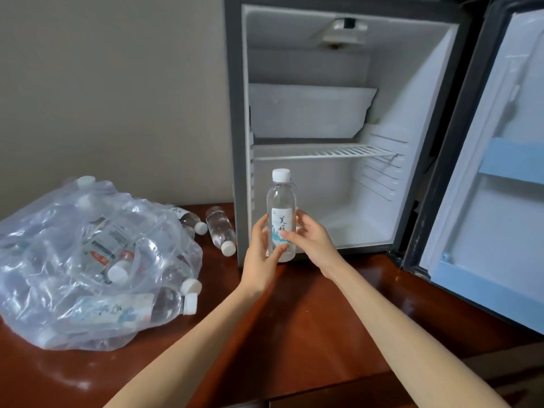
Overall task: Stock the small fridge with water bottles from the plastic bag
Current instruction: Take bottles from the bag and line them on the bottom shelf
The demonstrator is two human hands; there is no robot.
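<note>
A person's left hand [262,254] and right hand [309,240] both grip an upright water bottle [281,201], white cap on top, in front of the lower compartment of the open small fridge [234,113], below its wire shelf [338,151]. At left on the wooden table [294,334], a clear plastic bag [59,260] holds more bottles; a loose bottle [220,231] lies just beside the fridge.

The upright water bottle [281,201] has a white label [283,220] with big black brush letters that look like 美好, but the words on the bottles [117,312] in the plastic bag [38,254] are too blurry to read.
</note>
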